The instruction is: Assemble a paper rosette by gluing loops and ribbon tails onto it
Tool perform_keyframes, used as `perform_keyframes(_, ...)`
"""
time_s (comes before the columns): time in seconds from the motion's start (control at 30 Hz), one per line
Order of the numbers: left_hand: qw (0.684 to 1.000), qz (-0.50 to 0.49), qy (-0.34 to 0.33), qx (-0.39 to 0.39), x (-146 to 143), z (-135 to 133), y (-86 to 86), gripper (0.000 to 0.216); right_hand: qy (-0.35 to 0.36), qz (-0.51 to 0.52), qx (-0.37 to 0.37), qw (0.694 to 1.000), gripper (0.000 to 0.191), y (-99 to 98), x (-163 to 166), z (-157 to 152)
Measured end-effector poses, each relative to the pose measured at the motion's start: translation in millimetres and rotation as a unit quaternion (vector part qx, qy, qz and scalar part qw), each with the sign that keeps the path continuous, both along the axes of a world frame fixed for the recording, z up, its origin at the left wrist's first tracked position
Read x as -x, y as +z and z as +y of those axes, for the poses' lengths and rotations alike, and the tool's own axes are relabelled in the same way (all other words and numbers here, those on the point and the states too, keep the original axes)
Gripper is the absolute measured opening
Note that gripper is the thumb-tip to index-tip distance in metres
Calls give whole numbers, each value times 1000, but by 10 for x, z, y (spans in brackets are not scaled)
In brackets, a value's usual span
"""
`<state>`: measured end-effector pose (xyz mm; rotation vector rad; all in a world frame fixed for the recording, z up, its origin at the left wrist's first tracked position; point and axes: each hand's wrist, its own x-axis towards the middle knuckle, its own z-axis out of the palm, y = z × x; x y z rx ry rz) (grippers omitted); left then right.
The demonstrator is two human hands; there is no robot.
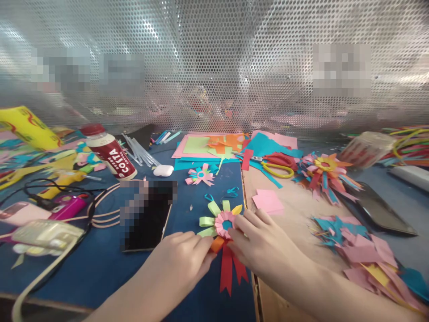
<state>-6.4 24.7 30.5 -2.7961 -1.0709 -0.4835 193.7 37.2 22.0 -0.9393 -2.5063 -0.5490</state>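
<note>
A paper flower (220,223) lies on the blue tabletop in front of me, with a pleated pink ring around a blue centre. Pale green paper loops and a yellow tip stick out from its upper and left edge, and red paper tails (226,273) hang below. My left hand (184,255) is closed, pinching an orange paper strip (217,243) against the flower's lower edge. Over the flower's right side, my right hand (259,241) grips the rim with bent fingers, hiding that part. Two small blue paper loops (232,192) sit just above it.
Left are a dark phone (150,219), a Costa bottle (109,152), a power strip (47,232) and cables. Scissors (276,167), coloured paper sheets (197,145) and a finished-looking flower (325,167) lie behind. Paper scraps (365,248) cover the right; a perforated metal panel (214,53) rises behind.
</note>
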Motion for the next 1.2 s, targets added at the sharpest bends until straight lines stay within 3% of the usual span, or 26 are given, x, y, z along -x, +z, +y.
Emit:
perform_keyframes(0.63, 1000, -4, 3, -12, 17, -6, 8, 32, -28, -18, 0, 999, 12, -19, 135, -29)
perform_keyframes(1.2, 1000, -8, 2, -2, -24, 5, 31, 32, -32, 28, 22, 999, 15, -47, 100, -26)
